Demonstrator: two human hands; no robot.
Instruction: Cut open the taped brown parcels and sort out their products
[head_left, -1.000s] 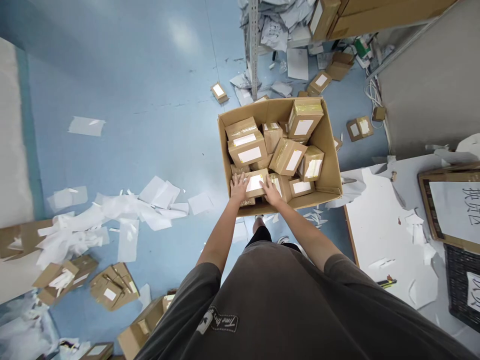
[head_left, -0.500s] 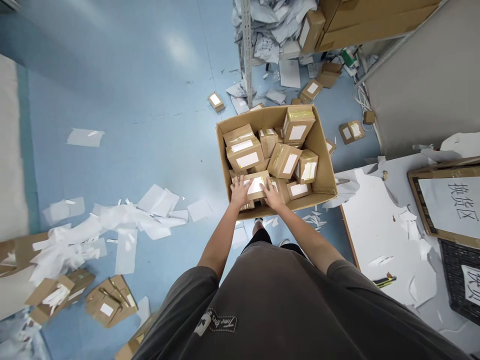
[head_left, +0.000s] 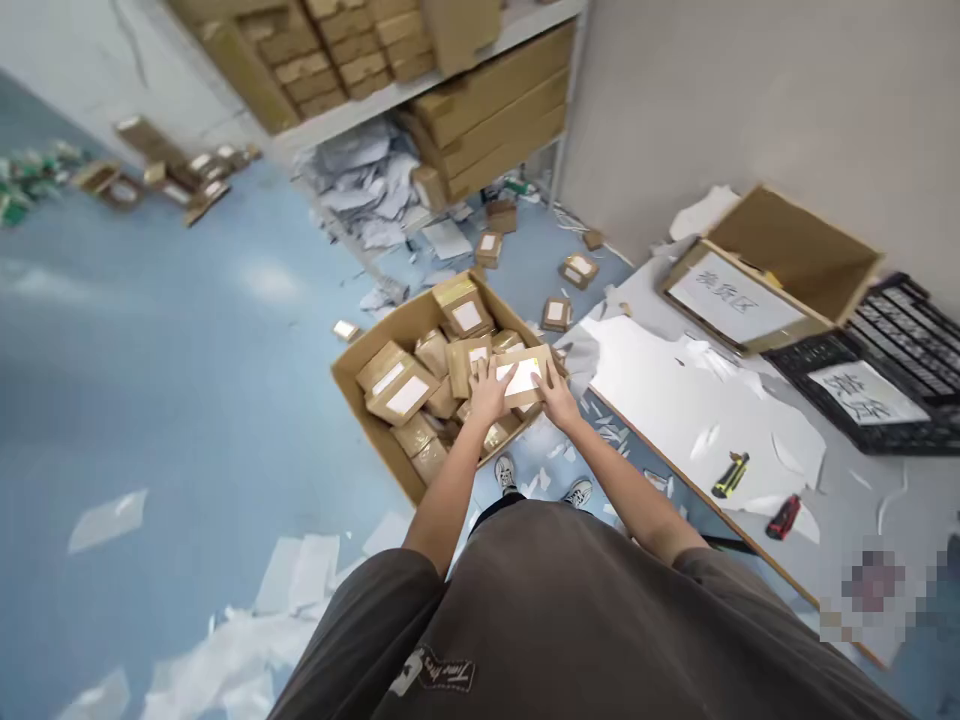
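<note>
Both my hands hold a small brown cardboard box (head_left: 523, 376) with a white label on top. My left hand (head_left: 490, 388) grips its left end and my right hand (head_left: 557, 396) its right end. The box is over the right side of a large open carton (head_left: 373, 437), which stands on the floor. Several taped brown boxes with white labels lie loosely inside, among them one at the left (head_left: 407, 393) and one at the back (head_left: 464, 312). My hands and the held box hide part of the carton's right rim.
A white-topped table (head_left: 637, 385) at the right bears a cutter (head_left: 730, 475), a red tool (head_left: 784, 517), an open box (head_left: 739, 295) and a black crate (head_left: 862, 385). Shelving (head_left: 330, 125) stands behind. Paper scraps (head_left: 296, 580) and small boxes (head_left: 577, 270) lie on the floor.
The held box has come up from among the others and moved to the carton's right side with both hands. The view has turned right, showing more of the table and shelving.
</note>
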